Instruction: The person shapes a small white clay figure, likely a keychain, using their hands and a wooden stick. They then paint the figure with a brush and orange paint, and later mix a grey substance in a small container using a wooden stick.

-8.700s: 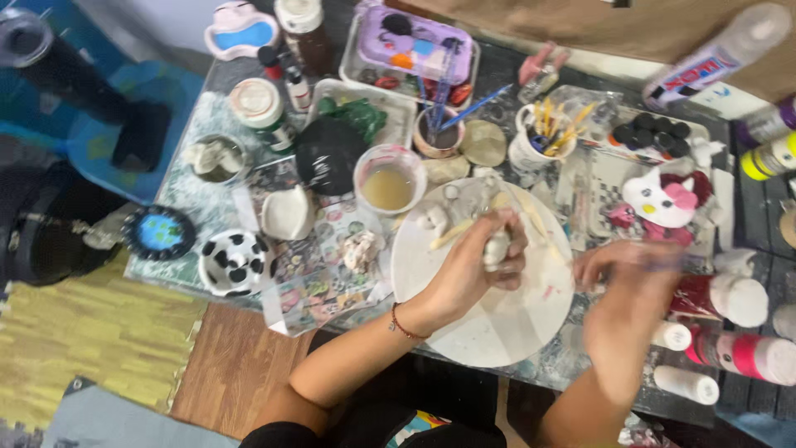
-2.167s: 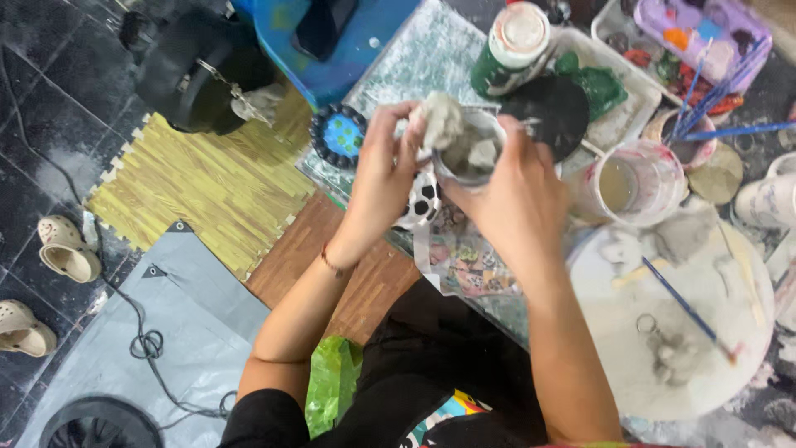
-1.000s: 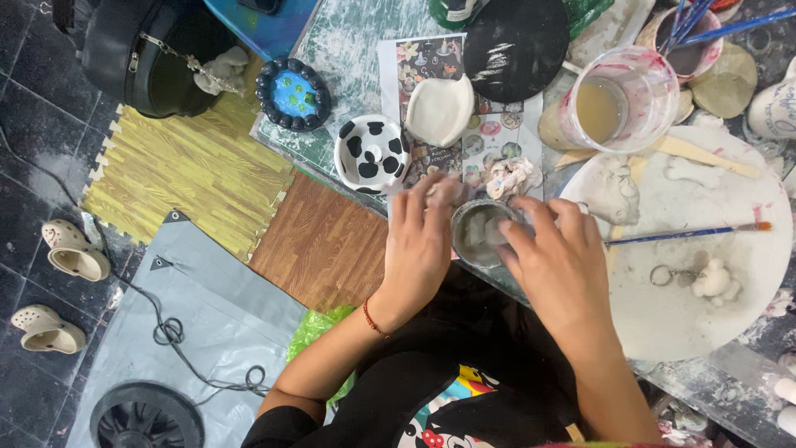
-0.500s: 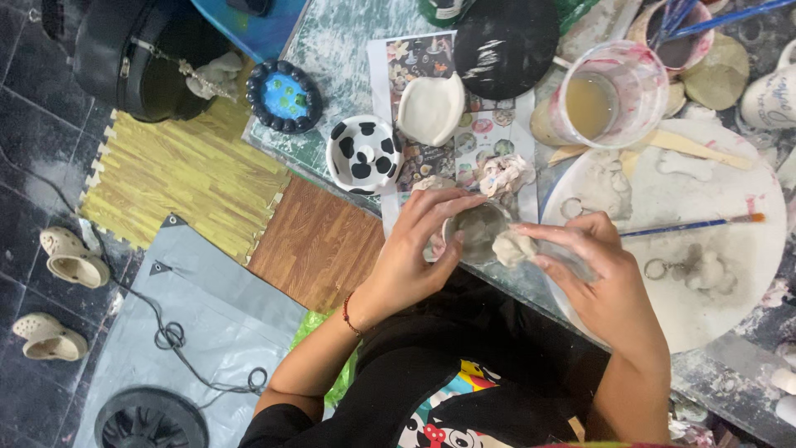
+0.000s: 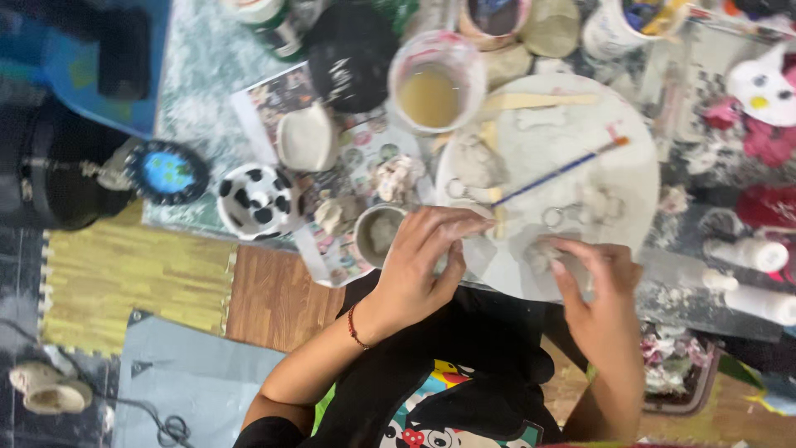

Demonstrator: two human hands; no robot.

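A round white board (image 5: 613, 133) lies on the cluttered table in front of me. My right hand (image 5: 599, 290) reaches onto its near edge, fingertips closed on a pale clay lump (image 5: 537, 254). My left hand (image 5: 421, 259) lies beside a small grey cup (image 5: 375, 232), which stands on the table at the board's left edge. Its fingers stretch right onto the board's rim with nothing visibly in them. On the board lie a blue-handled paintbrush (image 5: 564, 170), a wooden stick (image 5: 539, 101), small clay shapes and metal rings.
A cup of murky water (image 5: 433, 83) stands behind the board. To its left are a black dish (image 5: 352, 54), a white bowl (image 5: 305, 139), a cow-spotted bowl (image 5: 255, 199) and a blue round dish (image 5: 168, 172). White bottles (image 5: 746, 253) lie at right. A yellow mat (image 5: 133, 274) covers the floor.
The small grey cup, held in my left hand before, now stands on the table. My right hand has carried the clay lump out of it to the board's near edge.
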